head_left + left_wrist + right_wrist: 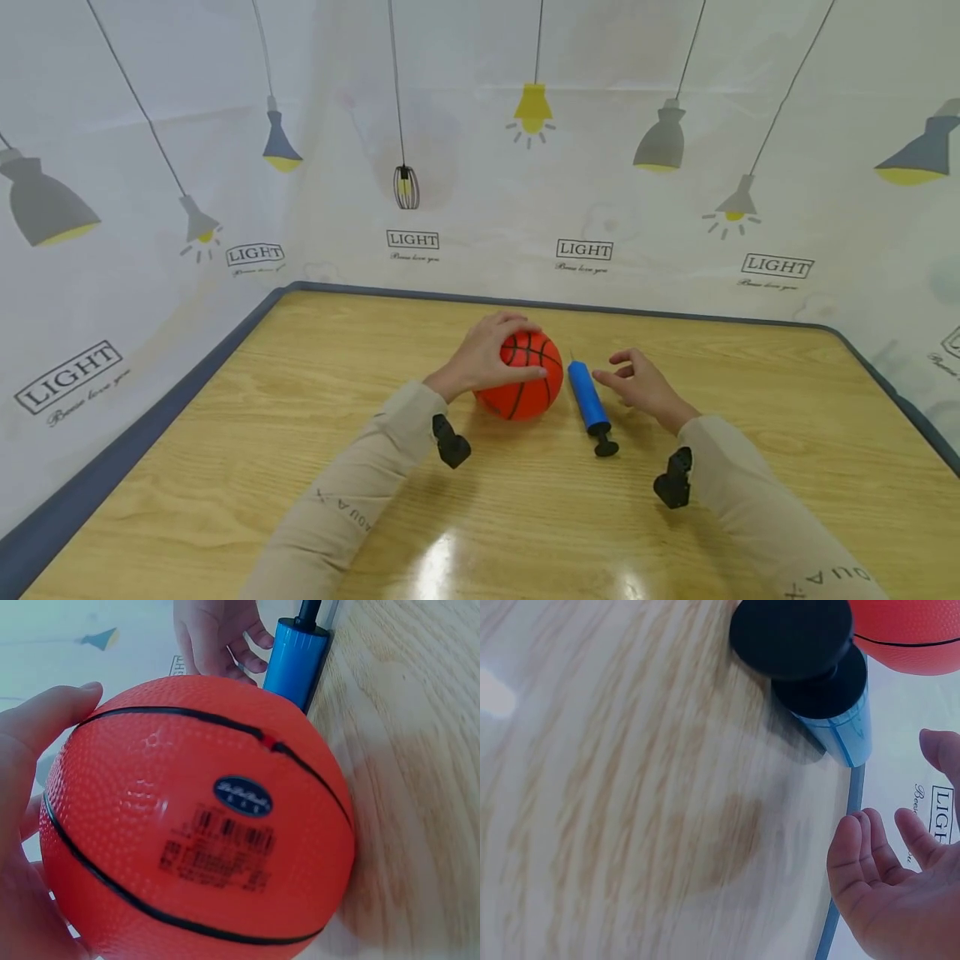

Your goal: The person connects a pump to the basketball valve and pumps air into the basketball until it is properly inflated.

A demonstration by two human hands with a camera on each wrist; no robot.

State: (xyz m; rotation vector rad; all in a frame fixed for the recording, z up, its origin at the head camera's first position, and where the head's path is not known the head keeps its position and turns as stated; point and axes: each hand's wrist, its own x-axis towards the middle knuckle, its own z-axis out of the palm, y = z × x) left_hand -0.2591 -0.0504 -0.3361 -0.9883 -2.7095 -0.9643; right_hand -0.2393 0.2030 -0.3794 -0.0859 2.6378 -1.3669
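An orange-red toy basketball (528, 392) with black seams sits on the wooden table. My left hand (483, 354) holds it from the upper left, fingers curved over the top and thumb across the near side. In the left wrist view, the ball (202, 825) shows a dark oval label and a printed barcode. Right of the ball lies a blue hand pump (587, 396) with a black handle (606, 448) toward me and a thin needle at its far end. My right hand (637, 385) hovers just right of the pump, fingers loosely bent, holding nothing.
The wooden table (247, 467) has a dark blue edge (480, 300) along its back and sides. Behind it hangs a pale wall covering (480, 167) printed with lamps and the word LIGHT. A black wrist camera (450, 442) is strapped under the left sleeve, another (673, 479) under the right.
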